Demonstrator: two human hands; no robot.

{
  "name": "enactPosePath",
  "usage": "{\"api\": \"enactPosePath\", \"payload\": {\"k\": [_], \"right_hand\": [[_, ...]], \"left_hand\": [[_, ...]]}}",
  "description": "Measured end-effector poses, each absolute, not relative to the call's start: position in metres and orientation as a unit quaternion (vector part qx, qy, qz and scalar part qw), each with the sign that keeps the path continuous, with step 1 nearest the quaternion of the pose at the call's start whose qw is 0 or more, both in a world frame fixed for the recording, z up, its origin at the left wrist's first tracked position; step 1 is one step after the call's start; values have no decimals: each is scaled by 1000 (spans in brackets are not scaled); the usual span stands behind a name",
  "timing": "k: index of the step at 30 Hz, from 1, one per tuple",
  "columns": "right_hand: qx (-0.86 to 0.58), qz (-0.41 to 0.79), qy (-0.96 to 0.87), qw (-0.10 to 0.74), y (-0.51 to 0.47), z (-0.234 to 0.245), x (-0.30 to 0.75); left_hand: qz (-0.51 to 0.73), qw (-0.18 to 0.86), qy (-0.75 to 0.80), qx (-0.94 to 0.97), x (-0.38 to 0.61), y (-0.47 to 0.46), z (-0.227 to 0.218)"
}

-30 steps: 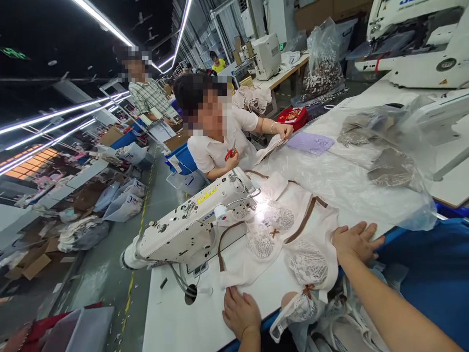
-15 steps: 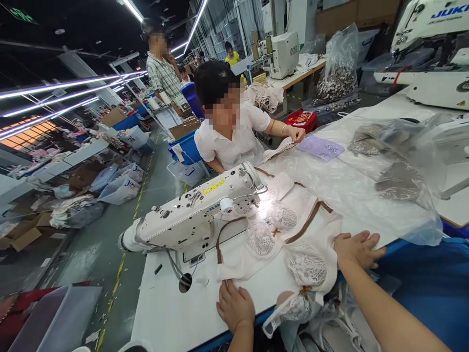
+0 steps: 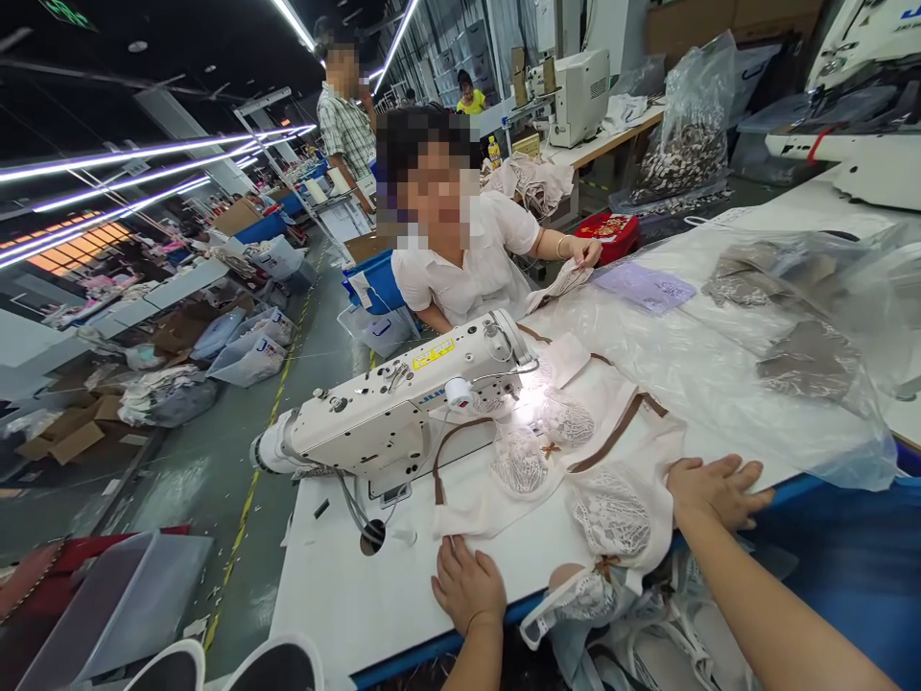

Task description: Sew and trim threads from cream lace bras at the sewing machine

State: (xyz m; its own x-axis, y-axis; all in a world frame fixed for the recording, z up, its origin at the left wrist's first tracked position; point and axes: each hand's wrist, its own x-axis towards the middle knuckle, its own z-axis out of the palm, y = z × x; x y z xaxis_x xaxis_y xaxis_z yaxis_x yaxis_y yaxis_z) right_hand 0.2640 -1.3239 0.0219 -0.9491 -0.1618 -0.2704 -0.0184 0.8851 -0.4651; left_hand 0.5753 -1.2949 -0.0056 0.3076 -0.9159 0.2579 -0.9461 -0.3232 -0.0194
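Spreading across the white table, joined cream lace bras lie between two hands. Their nearer band slants from the left hand's fingertips away rightward, toward the sewing machine's light. The left fingers extend flat, touching its end, nearer than the right hand, which rests splayed, gripping nothing, at the fabric's right edge.

I see a yellow line along the grey floor; tables stand left of it, strip lights glow above it.
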Motion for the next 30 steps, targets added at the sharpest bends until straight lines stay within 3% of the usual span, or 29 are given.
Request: {"api": "enactPosePath", "payload": {"k": [30], "right_hand": [[-50, -221, 959, 169, -1323, 22, 263]], "left_hand": [[84, 70, -572, 813, 572, -1295, -1]]}}
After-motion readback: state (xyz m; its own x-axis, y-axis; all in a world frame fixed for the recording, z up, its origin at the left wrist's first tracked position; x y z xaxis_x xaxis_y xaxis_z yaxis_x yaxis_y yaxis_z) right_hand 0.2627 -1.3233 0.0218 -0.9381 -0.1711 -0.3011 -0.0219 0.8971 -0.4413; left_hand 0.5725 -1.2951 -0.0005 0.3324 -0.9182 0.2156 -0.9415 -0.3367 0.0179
